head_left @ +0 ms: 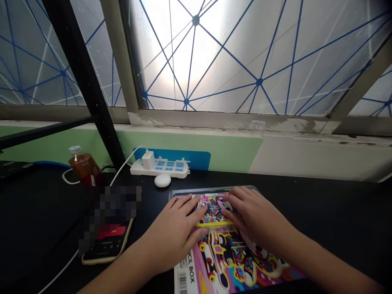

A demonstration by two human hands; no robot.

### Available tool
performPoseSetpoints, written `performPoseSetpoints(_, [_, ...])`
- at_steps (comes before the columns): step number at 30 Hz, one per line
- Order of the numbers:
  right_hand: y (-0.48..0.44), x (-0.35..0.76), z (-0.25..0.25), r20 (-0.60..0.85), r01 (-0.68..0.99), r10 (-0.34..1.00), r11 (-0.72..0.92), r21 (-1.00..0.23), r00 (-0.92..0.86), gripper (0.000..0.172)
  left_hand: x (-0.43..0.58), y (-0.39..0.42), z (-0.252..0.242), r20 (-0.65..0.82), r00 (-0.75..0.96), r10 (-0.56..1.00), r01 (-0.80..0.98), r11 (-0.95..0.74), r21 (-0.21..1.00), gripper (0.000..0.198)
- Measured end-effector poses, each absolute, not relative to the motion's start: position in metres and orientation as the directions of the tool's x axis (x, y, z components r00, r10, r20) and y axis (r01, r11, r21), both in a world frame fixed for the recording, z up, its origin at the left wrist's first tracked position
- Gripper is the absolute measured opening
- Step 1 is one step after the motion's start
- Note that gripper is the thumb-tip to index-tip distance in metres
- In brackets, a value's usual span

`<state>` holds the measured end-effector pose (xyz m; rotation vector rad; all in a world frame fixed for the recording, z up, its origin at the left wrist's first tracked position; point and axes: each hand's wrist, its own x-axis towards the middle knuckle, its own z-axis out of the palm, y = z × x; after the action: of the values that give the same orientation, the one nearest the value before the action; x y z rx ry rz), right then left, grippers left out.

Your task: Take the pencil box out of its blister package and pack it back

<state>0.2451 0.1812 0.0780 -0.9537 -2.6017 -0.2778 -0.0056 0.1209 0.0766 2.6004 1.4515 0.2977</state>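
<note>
A brightly patterned, flat pencil box package (226, 259) lies on the black tabletop, with cartoon prints, a yellow strip across it, and a white side panel reading "NCIL BOX" above a barcode. On its upper left part rests my left hand (180, 222), fingers spread and lying flat. My right hand (248, 208) lies over the upper right part, its fingers stretched and slightly bent, covering some of the print. Neither hand is wrapped round anything. A clear or grey edge of something flat shows beyond the fingertips, at the far side of the package.
Left of the package lies a phone (107, 241), partly blurred out, with a white cable near it. Behind stand a white power strip (159, 168), a small white rounded case (162, 180) and an orange-brown drink bottle (85, 165). A black metal frame (82, 77) rises at left.
</note>
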Motion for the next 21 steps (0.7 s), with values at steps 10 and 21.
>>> performPoseSetpoints(10, [0.226,0.275,0.084,0.094,0.653,0.695,0.707,-0.273,-0.713,0.056,-0.007,0.118,0.072,0.198,0.514,0.835,0.801,-0.549,0.238,0.044])
performPoseSetpoints(21, [0.23,0.268,0.073,0.257,0.704,0.717,0.693,-0.156,-0.648,0.054,-0.008,0.121,0.068,0.287,0.366,0.885,0.831,-0.449,0.328,0.055])
